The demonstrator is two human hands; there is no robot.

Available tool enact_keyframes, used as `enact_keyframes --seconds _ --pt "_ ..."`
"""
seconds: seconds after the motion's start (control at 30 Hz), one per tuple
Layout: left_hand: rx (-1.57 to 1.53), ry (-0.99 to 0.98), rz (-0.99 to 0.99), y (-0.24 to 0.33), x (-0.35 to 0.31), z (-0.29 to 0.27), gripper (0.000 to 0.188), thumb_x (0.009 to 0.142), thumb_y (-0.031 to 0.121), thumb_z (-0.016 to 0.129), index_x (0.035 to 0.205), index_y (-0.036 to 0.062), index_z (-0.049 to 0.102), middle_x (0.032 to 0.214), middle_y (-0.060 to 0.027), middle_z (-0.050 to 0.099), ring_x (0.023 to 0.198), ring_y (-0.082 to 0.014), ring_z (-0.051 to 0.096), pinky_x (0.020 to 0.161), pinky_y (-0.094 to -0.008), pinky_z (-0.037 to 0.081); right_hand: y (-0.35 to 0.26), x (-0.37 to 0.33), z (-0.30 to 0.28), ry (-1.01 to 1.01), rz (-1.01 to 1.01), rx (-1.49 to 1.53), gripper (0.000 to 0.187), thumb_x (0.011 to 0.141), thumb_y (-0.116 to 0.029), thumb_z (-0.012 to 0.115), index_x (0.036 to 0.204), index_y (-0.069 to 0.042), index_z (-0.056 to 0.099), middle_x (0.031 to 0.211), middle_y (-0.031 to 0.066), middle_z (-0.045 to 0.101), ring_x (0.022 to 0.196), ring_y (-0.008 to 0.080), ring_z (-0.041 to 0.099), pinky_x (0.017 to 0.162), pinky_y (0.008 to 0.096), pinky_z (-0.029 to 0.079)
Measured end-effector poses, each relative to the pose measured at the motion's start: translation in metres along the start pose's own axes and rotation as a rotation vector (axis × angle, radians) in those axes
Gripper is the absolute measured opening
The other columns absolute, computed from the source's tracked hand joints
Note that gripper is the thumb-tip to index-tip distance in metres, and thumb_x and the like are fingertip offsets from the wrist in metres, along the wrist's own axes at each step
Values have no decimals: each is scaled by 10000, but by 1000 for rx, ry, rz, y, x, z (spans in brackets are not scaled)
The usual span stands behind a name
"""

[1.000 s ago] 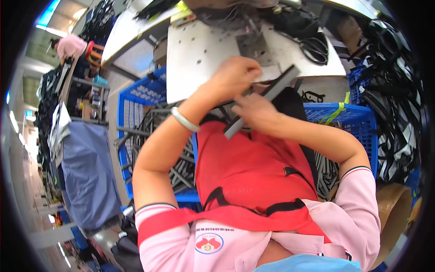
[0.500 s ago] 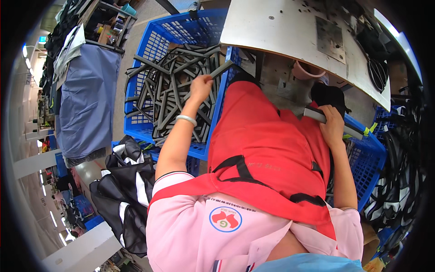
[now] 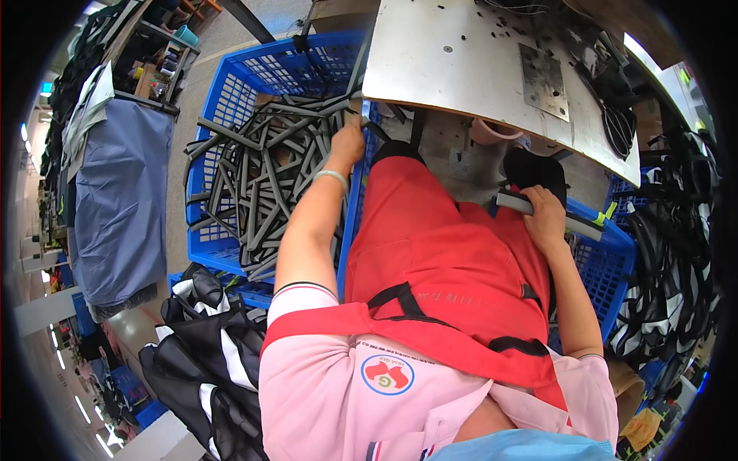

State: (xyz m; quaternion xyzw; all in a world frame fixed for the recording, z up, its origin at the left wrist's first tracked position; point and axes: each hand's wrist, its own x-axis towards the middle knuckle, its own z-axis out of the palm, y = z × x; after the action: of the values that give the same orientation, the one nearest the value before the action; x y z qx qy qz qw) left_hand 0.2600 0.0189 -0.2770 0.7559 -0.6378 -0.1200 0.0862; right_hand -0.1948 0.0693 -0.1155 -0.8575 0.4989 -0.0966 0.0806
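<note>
My left hand (image 3: 348, 144) reaches over the right side of a blue plastic basket (image 3: 201, 244), its fingers closed around a grey foam-like strip (image 3: 358, 71). That strip points up beside the table corner; its lower end is partly hidden by the fingers. A tangled heap of similar grey and black strips (image 3: 265, 184) fills the basket. By my right thigh, my right hand (image 3: 544, 215) is closed over a thicker grey strip piece (image 3: 513, 202), which sticks out on both sides of the hand. Whether that is one strip or a stack, I cannot tell.
A white-topped worktable (image 3: 430, 69) with black scraps and a metal plate (image 3: 543, 81) stands ahead. Beneath it is a pink bucket (image 3: 492, 132). Another blue basket (image 3: 607, 265) sits at my right. Black-and-white material (image 3: 211, 361) lies at my left, near a blue-grey cloth-covered stack (image 3: 123, 200).
My left hand has moved forward and slightly right, swinging its strip from a rightward slant to nearly upright. My right hand keeps its hold by the thigh. The whole view has shifted slightly.
</note>
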Motion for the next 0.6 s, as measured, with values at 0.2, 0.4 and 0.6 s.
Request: enact_keyframes --seconds 0.2,0.4,0.6 --pt "-213 275 145 14 -38 -95 413 949 259 508 1352 209 436 1073 -149 597 946 -392 596 767 -470 490 -5 4 -10 -31 -46 104 386 620 35 630 990 -72 602 919 105 596 891 326 566 793 418 464" --pt "-346 74 -112 -35 -83 -134 290 943 323 534 1082 96 647 901 -133 654 823 -297 639 720 -373 501 -54 14 -33 -4 -211 365 394 644 45 632 1020 -70 605 912 132 591 934 339 580 770 422 488" --pt "-755 -468 265 156 -134 -216 372 984 246 518 1250 -12 550 913 -90 668 848 -146 614 763 -294 502 -118 -9 -94 169 -261 522 714 658 27 706 1310 -145 474 1126 104 481 921 325 593 752 391 518"
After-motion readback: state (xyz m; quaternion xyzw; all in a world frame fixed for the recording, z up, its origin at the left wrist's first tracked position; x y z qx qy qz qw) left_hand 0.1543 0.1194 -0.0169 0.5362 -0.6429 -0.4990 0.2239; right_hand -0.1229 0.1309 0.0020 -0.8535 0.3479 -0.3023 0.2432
